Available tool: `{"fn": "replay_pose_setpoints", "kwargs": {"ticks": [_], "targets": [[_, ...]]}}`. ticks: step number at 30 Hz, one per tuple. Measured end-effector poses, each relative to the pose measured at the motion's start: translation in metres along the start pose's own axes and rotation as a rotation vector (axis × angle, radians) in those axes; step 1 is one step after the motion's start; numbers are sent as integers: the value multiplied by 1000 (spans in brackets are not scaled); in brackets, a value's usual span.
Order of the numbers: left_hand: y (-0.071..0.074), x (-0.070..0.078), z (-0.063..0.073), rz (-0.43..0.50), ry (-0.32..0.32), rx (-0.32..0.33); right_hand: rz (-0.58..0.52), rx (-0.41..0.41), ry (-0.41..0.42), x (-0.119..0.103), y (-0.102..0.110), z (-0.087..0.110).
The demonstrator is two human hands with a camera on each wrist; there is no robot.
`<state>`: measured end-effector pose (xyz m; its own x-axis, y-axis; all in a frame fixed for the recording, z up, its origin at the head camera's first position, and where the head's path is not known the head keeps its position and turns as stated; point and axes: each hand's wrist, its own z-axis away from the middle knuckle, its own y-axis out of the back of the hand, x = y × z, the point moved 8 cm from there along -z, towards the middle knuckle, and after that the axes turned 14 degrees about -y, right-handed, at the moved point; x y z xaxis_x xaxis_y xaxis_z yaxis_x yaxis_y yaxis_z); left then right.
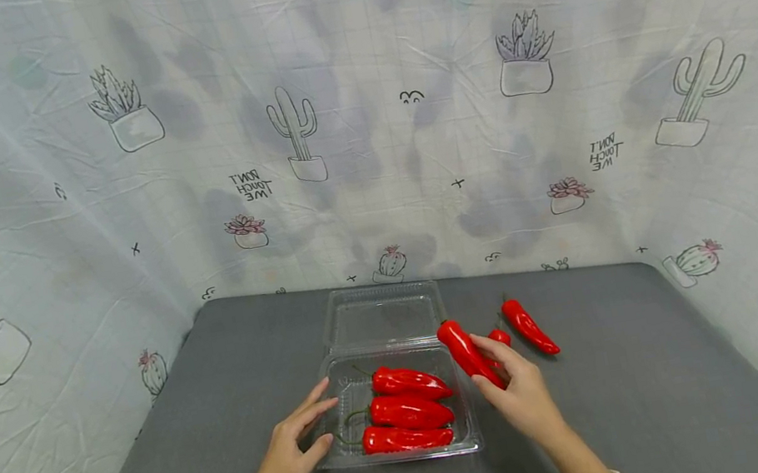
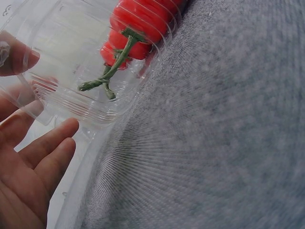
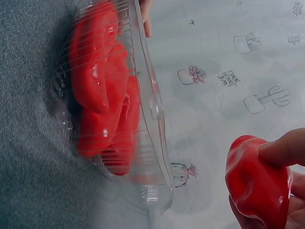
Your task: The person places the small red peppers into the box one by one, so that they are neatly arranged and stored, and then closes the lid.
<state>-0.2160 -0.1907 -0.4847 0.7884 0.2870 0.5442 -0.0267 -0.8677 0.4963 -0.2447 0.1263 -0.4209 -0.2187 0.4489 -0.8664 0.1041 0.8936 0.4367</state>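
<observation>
A clear plastic clamshell box (image 1: 465,433) lies on the table with its lid (image 1: 385,316) folded back. Inside its tray, several red chili peppers (image 1: 410,411) are lined up with green stems pointing left. My right hand (image 1: 525,397) pinches another red pepper (image 3: 257,183) between thumb and fingers, raised by the box's right side. At the left rim, my left hand (image 1: 287,451) has its fingers spread and fairly straight; in the left wrist view the hand (image 2: 28,167) is beside the clear wall, and whether it touches is hard to tell.
Beyond my right hand a loose red pepper (image 1: 530,326) lies on the grey table (image 1: 640,376). Another pepper (image 1: 499,337) shows partly behind the right hand. A patterned curtain (image 1: 356,105) hangs behind the table and along its sides.
</observation>
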Motion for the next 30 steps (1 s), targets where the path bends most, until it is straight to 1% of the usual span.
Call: {"fn": "replay_pose_setpoints", "kwargs": {"ticks": [4, 9, 12, 16, 19, 22, 25, 28, 30], "targets": [[1, 7, -4, -37, -17, 10, -16, -15, 0, -2, -4, -1], [3, 16, -9, -48, -8, 15, -53, -51, -17, -2, -8, -1], [3, 17, -9, -50, -8, 15, -59, -67, -29, -2, -10, -1], [2, 10, -5, -53, -14, 14, -64, -82, -20, -2, -13, 0], [1, 5, -2, -34, -12, 9, -78, -101, -9, -2, -17, -1], [0, 0, 0, -6, 6, 6, -97, -126, -8, -1, -20, -1], [0, -3, 2, 2, 33, 0, -98, -137, -10, -2, -24, 0], [0, -3, 2, -3, 42, -8, -76, -150, -13, -14, -24, 3], [0, -2, 1, -6, 40, -7, -70, -161, 5, -26, -22, 5]]}}
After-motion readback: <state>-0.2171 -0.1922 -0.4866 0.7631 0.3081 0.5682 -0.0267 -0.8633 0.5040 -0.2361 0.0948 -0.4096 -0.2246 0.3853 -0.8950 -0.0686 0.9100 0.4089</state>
